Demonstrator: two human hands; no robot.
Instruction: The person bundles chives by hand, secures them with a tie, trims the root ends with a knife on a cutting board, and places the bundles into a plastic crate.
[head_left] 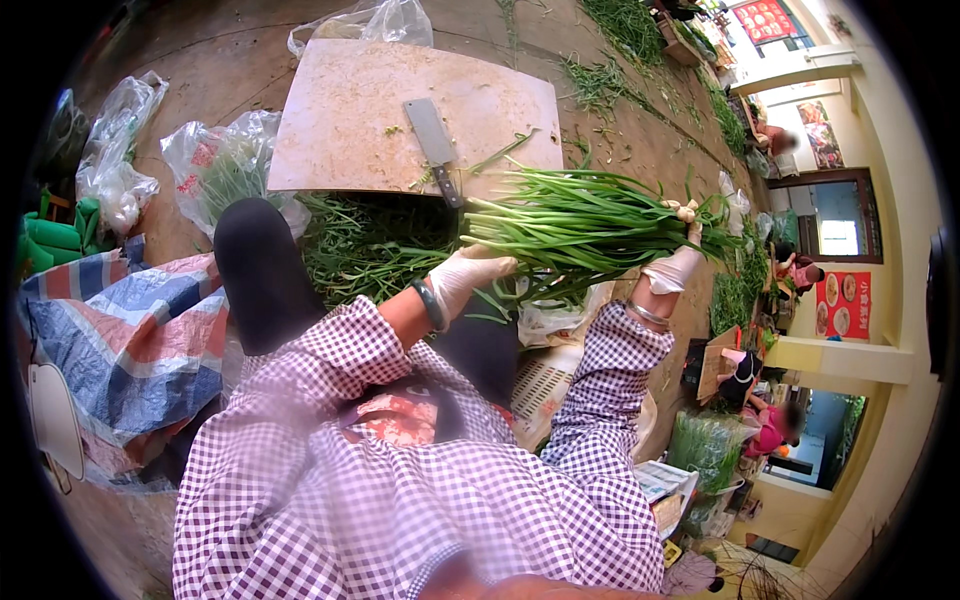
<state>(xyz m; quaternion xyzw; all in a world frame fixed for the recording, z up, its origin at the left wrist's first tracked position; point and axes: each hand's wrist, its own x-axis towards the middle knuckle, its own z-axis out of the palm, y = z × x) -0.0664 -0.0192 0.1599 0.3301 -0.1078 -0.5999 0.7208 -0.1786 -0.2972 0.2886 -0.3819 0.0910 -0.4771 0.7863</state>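
A thick bunch of garlic chives, pale stems to the left and dark green leaves to the right, is held level above my lap. My left hand, in a thin white glove, is closed around the underside of the stem end. At the leafy end my right hand, gloved too, grips the bunch, its fingertips showing over the leaves. Just beyond the stems lies a pale cutting board with scraps on it. On the board rests a cleaver, its dark handle reaching over the near edge.
Loose greens lie below the board. Clear plastic bags and a striped woven sack are at the left. A perforated plastic basket stands between my legs. Other people sit among greens along the right wall.
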